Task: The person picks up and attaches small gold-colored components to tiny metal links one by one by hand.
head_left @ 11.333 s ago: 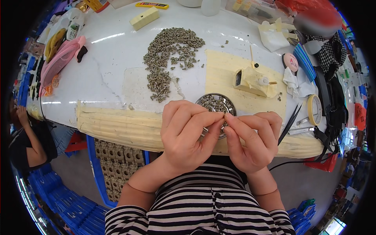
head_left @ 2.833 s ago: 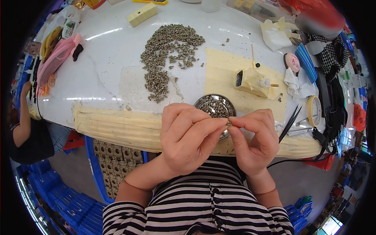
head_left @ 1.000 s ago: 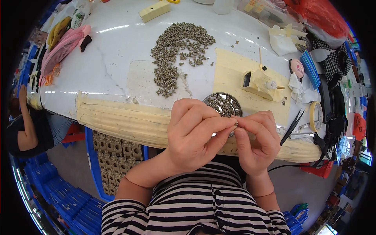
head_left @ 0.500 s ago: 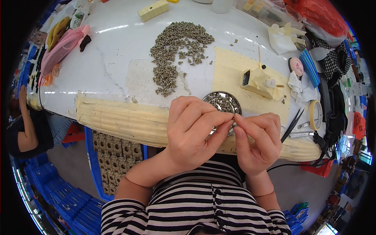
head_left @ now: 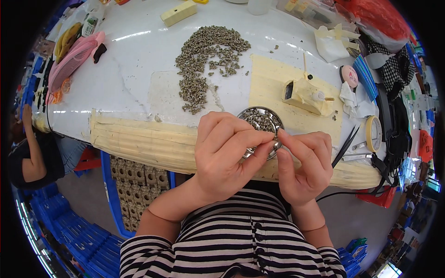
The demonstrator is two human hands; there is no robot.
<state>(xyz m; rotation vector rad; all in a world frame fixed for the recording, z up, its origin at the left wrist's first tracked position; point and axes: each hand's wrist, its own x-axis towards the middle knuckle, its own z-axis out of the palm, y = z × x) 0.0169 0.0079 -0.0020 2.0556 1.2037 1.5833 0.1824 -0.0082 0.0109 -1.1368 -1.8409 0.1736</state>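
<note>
My left hand is closed, thumb and forefinger pinched together; whatever lies between the tips is too small to make out. Against it, nearly tip to tip, is my right hand, its fingers curled and its forefinger at the same spot. Any piece there is hidden or blends with the background. Both hands hover over the near part of a round shiny metal dish, which holds many small silvery metal parts. Beyond the left hand, a large curved pile of similar metal parts lies on the white table.
Right of the dish stands a tape-wrapped block fixture on a yellowish sheet. Further right are black tweezers and a tape roll. A blue crate of metal blocks sits below the table's padded edge. Another person is at left.
The right thumb and forefinger have parted slightly, and the right forefinger has lifted a little from the left fingertips. The table scene has shifted slightly in view; the left pinch stays closed.
</note>
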